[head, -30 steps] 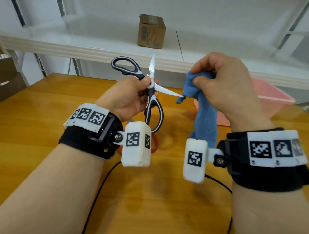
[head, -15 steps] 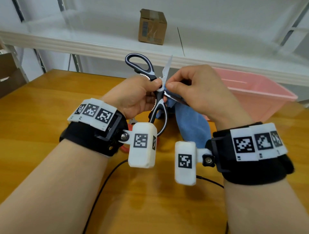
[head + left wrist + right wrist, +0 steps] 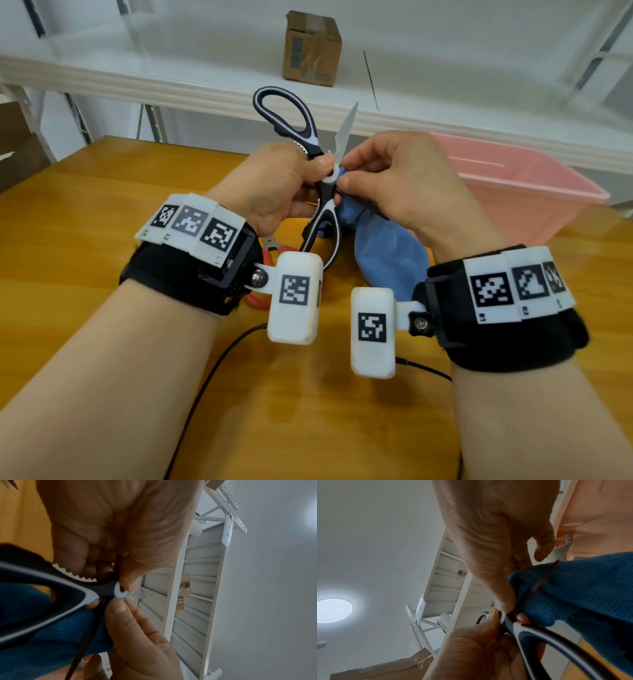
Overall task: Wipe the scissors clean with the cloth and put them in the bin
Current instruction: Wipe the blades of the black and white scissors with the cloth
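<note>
My left hand (image 3: 291, 181) grips the black-and-white scissors (image 3: 313, 140) at the pivot and holds them spread open above the table. One blade points up; one handle loop rises at upper left. My right hand (image 3: 363, 173) pinches the blue cloth (image 3: 387, 253) round the other blade, right against the pivot. That blade is hidden in the fold and shows only as a dark edge (image 3: 537, 586) in the right wrist view. The left wrist view shows the toothed handle (image 3: 72, 574) and the cloth (image 3: 42, 635) beneath it. The pink bin (image 3: 534, 192) stands on the table behind my right hand.
A red-handled tool (image 3: 260, 298) lies on the wooden table (image 3: 85, 212) under my left wrist. Black cables (image 3: 212, 370) trail toward me. A white shelf (image 3: 171, 85) behind the table carries a small cardboard box (image 3: 311, 48).
My right hand slid the cloth from the blade's tip in to the pivot. The scissors swung a little to the right and tilted more upright.
</note>
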Demonstrator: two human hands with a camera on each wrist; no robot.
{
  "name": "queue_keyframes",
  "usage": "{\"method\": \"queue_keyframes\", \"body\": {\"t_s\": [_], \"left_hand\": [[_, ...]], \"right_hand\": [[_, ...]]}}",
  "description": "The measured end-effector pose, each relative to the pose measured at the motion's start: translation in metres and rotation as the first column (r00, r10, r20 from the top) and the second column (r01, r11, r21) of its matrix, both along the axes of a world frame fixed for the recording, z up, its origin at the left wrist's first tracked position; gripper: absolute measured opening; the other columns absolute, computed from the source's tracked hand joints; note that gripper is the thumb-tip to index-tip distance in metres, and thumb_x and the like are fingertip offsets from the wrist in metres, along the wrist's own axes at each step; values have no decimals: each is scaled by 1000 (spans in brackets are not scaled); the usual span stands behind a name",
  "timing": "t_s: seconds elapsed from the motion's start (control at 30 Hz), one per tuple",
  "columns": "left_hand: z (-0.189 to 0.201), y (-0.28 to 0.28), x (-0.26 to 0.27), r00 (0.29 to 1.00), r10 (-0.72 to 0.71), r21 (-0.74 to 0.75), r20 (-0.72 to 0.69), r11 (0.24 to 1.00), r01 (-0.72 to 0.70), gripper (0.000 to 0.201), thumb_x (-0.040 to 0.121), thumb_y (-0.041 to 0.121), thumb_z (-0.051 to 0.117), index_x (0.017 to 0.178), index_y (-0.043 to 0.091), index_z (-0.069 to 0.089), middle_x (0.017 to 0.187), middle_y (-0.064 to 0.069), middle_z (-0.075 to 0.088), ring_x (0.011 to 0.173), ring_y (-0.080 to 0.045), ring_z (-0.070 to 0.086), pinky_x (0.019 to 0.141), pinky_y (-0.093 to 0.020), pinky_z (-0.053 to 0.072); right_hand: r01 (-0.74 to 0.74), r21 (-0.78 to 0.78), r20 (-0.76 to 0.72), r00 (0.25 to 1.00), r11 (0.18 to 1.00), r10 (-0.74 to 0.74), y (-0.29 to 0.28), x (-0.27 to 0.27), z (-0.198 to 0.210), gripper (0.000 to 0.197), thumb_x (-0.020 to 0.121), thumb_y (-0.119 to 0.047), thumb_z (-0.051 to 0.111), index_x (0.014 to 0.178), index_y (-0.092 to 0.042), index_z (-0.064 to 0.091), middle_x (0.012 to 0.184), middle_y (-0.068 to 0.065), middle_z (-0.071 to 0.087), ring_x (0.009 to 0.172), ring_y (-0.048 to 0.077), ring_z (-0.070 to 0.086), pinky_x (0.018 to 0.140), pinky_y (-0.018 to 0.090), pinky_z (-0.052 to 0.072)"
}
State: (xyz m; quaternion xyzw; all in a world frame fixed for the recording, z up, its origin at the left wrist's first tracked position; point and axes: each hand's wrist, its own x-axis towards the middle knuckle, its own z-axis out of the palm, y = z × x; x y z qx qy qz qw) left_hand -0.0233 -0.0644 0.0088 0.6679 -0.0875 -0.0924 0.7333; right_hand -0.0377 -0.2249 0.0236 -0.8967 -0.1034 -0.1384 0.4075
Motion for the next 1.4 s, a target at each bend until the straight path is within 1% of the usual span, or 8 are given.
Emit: {"method": "queue_keyframes", "body": {"t_s": [0.27,0.43,0.67,0.83,1.1,1.2,1.3,1.4], "left_hand": [[1,-5,-4,996,77,52,47,995,-79,11,98,9,53,94,3,62,80,-9,71,76,-26,69,73,-43,61],[5,-4,-4,995,98,5,16,995,-98,12,98,8,53,94,1,61,85,-12,71,73,-25,69,70,-41,61],[9,0,-5,992,129,-18,-6,991,-130,9,97,6,53,93,1,60,77,-10,68,66,-23,67,59,-34,59],[10,-1,-5,987,162,-34,-10,986,-162,10,97,4,54,87,2,58,72,-8,66,64,-22,65,66,-38,61],[10,1,-5,985,171,-8,-15,985,-171,12,97,7,52,87,4,57,70,-7,64,60,-22,64,62,-37,61],[9,1,-4,985,169,-6,-15,986,-170,11,98,7,52,88,4,57,69,-7,64,61,-22,65,68,-41,60],[7,0,-3,988,156,9,-7,988,-156,10,97,7,54,89,4,58,71,-9,65,63,-24,65,71,-44,59],[6,-1,-3,991,133,-2,-15,991,-133,10,97,8,54,89,4,59,70,-9,66,64,-23,66,66,-40,61]], "right_hand": [[42,-34,-46,998,999,-43,4,-4,1,15,81,-22,81,69,-24,72,77,-5,74,83,13,69,83,45,59],[32,16,-9,999,999,-32,5,-5,1,13,81,-19,80,73,-21,70,76,-3,74,78,14,70,75,40,58],[6,-156,143,990,988,16,11,-6,1,12,78,-26,78,71,-24,68,76,-12,71,81,6,66,87,44,54],[9,-273,187,981,962,44,11,-5,2,14,78,-32,76,70,-29,65,81,-14,68,94,13,63,95,53,46],[22,-310,206,978,950,45,14,-4,2,16,79,-31,77,70,-34,64,85,-13,69,101,19,63,97,53,45],[6,-314,183,982,949,54,12,-5,5,9,83,-26,76,79,-31,69,87,-11,71,95,13,64,94,41,49],[-34,-360,132,987,932,88,8,-9,9,7,87,-22,73,85,-28,72,88,-10,71,82,4,63,73,17,48],[-55,-344,104,990,937,97,3,-9,8,5,88,-21,72,86,-26,72,86,-12,69,76,-2,61,63,11,45]]}}
